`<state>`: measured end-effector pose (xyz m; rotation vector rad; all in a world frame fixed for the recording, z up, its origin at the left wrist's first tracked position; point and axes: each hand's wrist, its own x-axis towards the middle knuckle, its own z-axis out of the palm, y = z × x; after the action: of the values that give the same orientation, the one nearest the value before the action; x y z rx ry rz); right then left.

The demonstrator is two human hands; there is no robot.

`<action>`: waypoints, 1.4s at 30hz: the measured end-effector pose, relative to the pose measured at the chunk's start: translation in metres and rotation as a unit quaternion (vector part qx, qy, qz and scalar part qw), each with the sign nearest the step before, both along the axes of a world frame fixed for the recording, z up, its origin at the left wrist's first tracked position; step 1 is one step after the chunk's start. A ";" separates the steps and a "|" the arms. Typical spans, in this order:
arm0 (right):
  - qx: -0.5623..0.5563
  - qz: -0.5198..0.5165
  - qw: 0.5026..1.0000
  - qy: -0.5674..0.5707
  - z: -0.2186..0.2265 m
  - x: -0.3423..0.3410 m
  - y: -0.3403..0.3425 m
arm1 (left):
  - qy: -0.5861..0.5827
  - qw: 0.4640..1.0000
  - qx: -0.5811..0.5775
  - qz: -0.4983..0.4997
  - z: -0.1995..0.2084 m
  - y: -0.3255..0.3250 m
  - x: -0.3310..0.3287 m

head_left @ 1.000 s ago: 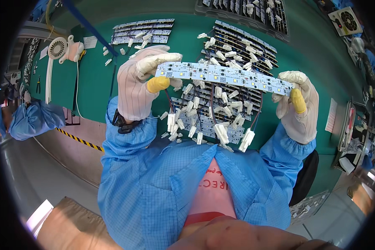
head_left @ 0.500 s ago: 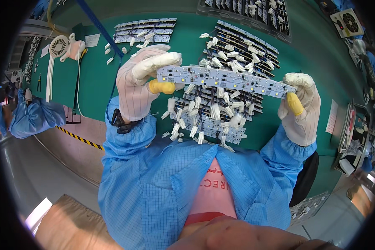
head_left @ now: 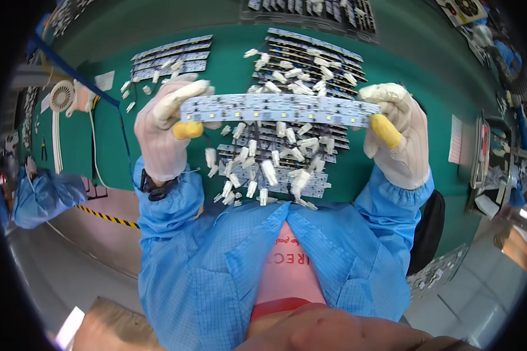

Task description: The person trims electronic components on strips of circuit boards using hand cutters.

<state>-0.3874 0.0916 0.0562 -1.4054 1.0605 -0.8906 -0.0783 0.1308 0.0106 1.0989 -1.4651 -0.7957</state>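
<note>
Between my two gloved hands a long white LED circuit board is held up, its row of small yellow LEDs showing. My left hand pinches its left end, and my right hand pinches its right end. Both white gloves have yellow coverings on the thumbs. Behind and below the held board lie stacked LED boards with dark wires and white plug connectors. The held board hides part of that stack.
A smaller group of boards lies at the back left. A dark tray of boards stands at the far edge of the green table. At left are a small fan, pliers and another person's blue sleeve.
My view has shifted, so table things sit further left in it. The board is now more nearly level, its right end raised relative to its left; both hands still grip it.
</note>
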 end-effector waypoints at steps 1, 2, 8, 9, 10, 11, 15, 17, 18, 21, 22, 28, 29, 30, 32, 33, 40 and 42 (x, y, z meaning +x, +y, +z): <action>0.002 -0.003 1.000 -0.027 0.001 0.002 0.002 | 0.052 0.998 0.017 0.007 -0.002 -0.001 0.000; 0.002 -0.005 1.000 -0.004 0.001 0.001 0.002 | 0.056 0.998 -0.007 0.001 -0.007 -0.002 0.003; -0.008 0.087 0.994 -0.059 0.005 -0.001 0.001 | 0.019 0.997 0.038 0.065 -0.006 -0.004 0.001; -0.009 0.080 0.995 -0.055 0.008 -0.003 0.001 | -0.032 0.993 0.062 0.090 -0.003 -0.006 0.000; 0.018 0.079 0.995 -0.050 0.011 -0.003 0.002 | -0.067 0.990 0.075 0.096 -0.004 -0.007 -0.002; 0.045 0.079 0.995 -0.049 0.012 -0.003 0.002 | -0.067 0.991 0.074 0.089 -0.002 -0.009 -0.001; 0.049 0.082 0.994 -0.062 0.010 -0.005 0.003 | -0.120 0.984 0.103 0.082 0.000 -0.012 0.000; 0.044 0.079 0.993 -0.075 0.008 -0.004 0.003 | -0.114 0.987 0.094 0.061 -0.001 -0.011 0.002; 0.040 0.076 0.992 -0.088 0.007 -0.003 0.003 | -0.115 0.987 0.094 0.066 -0.002 -0.010 0.002; 0.032 0.048 0.994 -0.088 0.006 0.001 0.001 | -0.013 0.994 0.074 0.081 -0.005 -0.006 -0.003; 0.019 0.043 0.996 -0.070 0.006 0.001 0.001 | 0.023 0.996 0.058 0.070 -0.006 -0.005 -0.002; -0.023 0.019 0.997 -0.066 -0.008 0.003 -0.007 | 0.131 0.991 0.034 -0.002 -0.001 0.003 -0.005; -0.068 0.049 0.993 -0.079 -0.016 -0.003 -0.010 | 0.134 0.990 0.046 -0.008 0.002 0.004 -0.007; -0.057 0.042 0.992 -0.103 -0.016 -0.002 -0.010 | 0.103 0.994 0.022 0.008 0.003 0.003 -0.010; -0.035 0.033 0.994 -0.099 -0.017 0.001 -0.010 | 0.030 0.999 -0.014 0.030 0.007 0.004 -0.015; -0.014 0.011 0.996 -0.087 -0.019 0.000 -0.011 | -0.012 0.999 -0.034 0.012 0.007 0.004 -0.008; -0.020 0.029 0.996 -0.078 -0.018 0.002 -0.013 | 0.025 0.999 0.025 0.029 0.015 0.003 -0.008; -0.020 0.025 0.997 -0.066 -0.010 0.007 -0.005 | 0.078 0.995 0.047 0.030 0.007 -0.002 -0.005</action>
<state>-0.3804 0.0871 0.0465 -1.3793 0.9089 -0.9595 -0.0835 0.1285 0.0178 1.1202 -1.2683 -0.8952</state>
